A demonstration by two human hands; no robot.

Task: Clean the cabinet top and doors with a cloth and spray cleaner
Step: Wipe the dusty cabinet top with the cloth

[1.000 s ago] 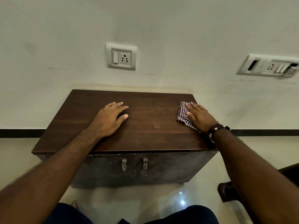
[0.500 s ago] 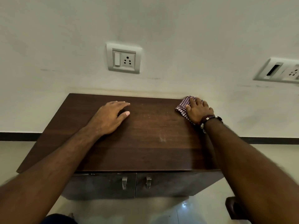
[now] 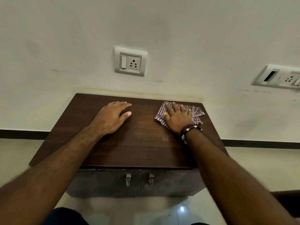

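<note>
Glossy pale floor tiles point(image 3: 162, 210) lie nearest, under a low cabinet whose two grey doors point(image 3: 138, 182), not yet being wiped, carry small metal handles point(image 3: 128, 179). Above them the dark brown wooden cabinet top point(image 3: 138, 143) serves as the surface. On it the left hand point(image 3: 112, 118) rests flat, fingers relaxed and slightly apart, probably bracing the body. Further right, the right hand point(image 3: 177, 118) presses a red-and-white checked cloth point(image 3: 197, 113) against the back right corner, fingers spread to keep it flat for wiping. Beyond, a white wall socket point(image 3: 130, 61) sits on the wall. No spray cleaner is visible.
</note>
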